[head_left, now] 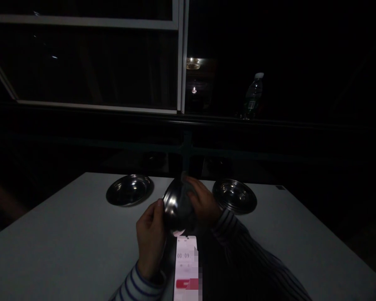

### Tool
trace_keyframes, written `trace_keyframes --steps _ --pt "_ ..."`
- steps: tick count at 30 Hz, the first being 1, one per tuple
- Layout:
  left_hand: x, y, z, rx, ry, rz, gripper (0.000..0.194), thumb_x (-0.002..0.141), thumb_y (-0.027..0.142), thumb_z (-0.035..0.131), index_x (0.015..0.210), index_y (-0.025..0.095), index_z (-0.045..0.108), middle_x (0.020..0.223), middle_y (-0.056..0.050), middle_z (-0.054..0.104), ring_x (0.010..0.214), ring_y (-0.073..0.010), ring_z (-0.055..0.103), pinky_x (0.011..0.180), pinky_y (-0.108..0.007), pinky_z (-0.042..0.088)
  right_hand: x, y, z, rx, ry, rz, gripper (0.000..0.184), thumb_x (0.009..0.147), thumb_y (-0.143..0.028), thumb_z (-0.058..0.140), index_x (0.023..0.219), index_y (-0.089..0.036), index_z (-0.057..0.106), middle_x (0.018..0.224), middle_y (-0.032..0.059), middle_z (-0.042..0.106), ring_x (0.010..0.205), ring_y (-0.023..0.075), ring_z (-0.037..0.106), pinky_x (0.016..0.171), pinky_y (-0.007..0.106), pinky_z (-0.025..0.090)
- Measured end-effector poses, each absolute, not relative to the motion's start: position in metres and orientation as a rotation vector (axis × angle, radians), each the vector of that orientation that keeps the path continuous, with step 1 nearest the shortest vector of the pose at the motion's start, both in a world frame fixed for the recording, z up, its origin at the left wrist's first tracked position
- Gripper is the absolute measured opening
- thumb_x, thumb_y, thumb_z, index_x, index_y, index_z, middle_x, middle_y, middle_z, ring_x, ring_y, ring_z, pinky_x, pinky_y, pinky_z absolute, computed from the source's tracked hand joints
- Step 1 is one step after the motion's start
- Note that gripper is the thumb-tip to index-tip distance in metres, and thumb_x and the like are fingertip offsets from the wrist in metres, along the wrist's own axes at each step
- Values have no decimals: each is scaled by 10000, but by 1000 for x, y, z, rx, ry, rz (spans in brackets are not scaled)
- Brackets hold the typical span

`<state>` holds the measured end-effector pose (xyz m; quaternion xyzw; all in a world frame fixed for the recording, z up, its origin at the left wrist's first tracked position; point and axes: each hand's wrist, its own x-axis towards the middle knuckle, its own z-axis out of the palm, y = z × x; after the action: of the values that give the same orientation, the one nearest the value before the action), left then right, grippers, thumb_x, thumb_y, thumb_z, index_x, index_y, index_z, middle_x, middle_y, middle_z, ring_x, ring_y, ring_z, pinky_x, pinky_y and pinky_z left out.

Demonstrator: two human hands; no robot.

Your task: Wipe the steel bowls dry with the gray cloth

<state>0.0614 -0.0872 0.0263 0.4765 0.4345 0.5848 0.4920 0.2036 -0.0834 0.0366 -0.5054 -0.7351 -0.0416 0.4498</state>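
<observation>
My left hand grips the rim of a shiny metal bowl, holding it tilted up off the white table. My right hand presses a dark grey cloth against the inside of that bowl, fingers curled over it. Both arms wear striped sleeves. A second metal bowl rests on the table to the left, and a third metal bowl sits to the right. The scene is very dark.
A phone with a lit timer screen lies on the table just below my hands. A plastic water bottle stands on the ledge behind. A window frame rises at the back.
</observation>
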Motion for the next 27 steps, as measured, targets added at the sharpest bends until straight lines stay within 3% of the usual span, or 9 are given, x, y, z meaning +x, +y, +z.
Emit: trace_keyframes --steps 4,9,15,21,27 --pt "60 -85 26 1187 1065 1454 230 699 367 579 671 143 624 583 -1 587 613 -144 548 561 -211 425 195 -93 31 -1024 -2060 -298 402 804 -330 412 1149 -145 505 1271 89 465 1234 233 315 1034 445 235" --pt "55 -83 26 1131 1075 1435 249 706 388 561 671 148 617 565 9 576 579 -135 529 530 -214 422 216 -80 23 -1252 -1802 -19 398 842 -253 308 1189 -120 448 1182 120 535 1109 179 478 927 365 404" --pt "52 -82 28 1144 1076 1416 242 675 379 594 626 143 603 542 7 551 540 -124 502 506 -206 412 194 -90 31 -1040 -2084 -255 399 779 -329 441 1124 -144 519 1271 88 465 1224 239 323 1026 428 251" --pt "46 -79 23 958 1011 1375 268 661 414 606 656 146 605 537 10 564 505 -122 496 465 -209 391 215 -80 21 -1282 -1752 70 401 844 -253 320 1202 -109 428 1188 123 528 1106 175 475 930 356 397" --pt "50 -79 28 943 951 1352 251 640 383 641 641 134 611 533 18 549 519 -105 492 493 -198 396 200 -87 34 -1024 -2066 -196 373 794 -325 428 1109 -156 532 1227 82 505 1194 223 362 1013 415 268"
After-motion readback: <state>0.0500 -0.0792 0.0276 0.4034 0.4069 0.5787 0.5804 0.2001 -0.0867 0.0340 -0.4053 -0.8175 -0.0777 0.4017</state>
